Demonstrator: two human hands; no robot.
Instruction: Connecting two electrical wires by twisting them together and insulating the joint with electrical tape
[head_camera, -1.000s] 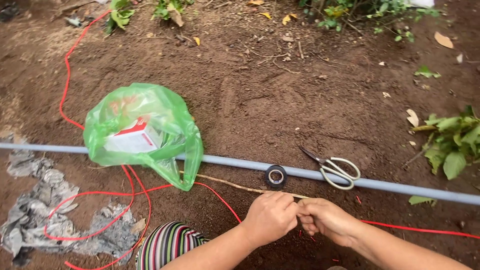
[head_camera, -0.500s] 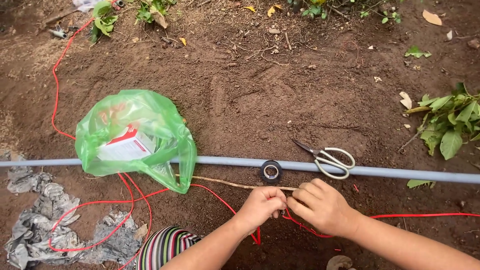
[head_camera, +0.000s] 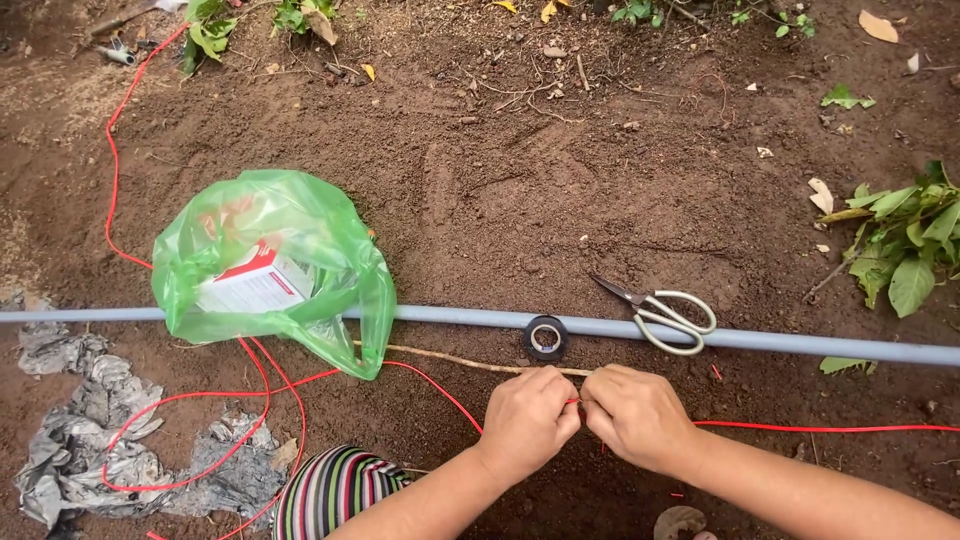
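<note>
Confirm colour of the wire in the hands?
Red wire, pinched between both hands; head view shows it.

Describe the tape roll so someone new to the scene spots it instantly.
Find the long grey pipe lying across the bare soil. Near its middle, just beyond the person's hands, a small black tape roll leans against it, left of the scissors and right of the green plastic bag. It is the only round, ring-shaped black thing there.
</note>
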